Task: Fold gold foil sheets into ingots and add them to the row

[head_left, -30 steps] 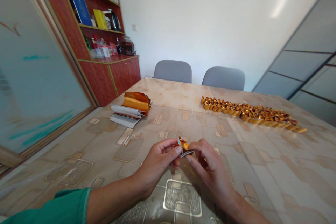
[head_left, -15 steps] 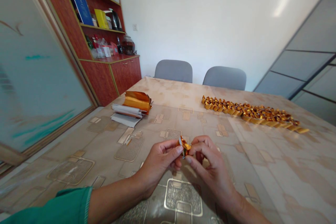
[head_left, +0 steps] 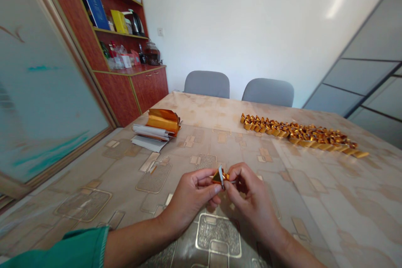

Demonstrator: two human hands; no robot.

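Observation:
A small piece of folded gold foil paper (head_left: 217,177), its pale underside partly showing, is held between both hands above the table. My left hand (head_left: 195,188) pinches its left side with thumb and fingers. On the other side, my right hand (head_left: 248,186) grips it between thumb and index finger, the other fingers curled. A curved stack of gold foil sheets (head_left: 163,121) with white backs lies to the far left. Several folded gold foil pieces (head_left: 301,136) stand packed in long rows at the right.
The table (head_left: 251,161) has a patterned cover under a transparent sheet. Two grey chairs (head_left: 206,84) stand at its far side against the white wall. A red-brown cabinet (head_left: 138,88) with shelves of household things is at the back left, beside a frosted glass door (head_left: 47,83).
The folded foil paper has been turned between my fingers, so a pointed face with a pale edge now shows. My right fingers have shifted their grip. The stack and rows stay put.

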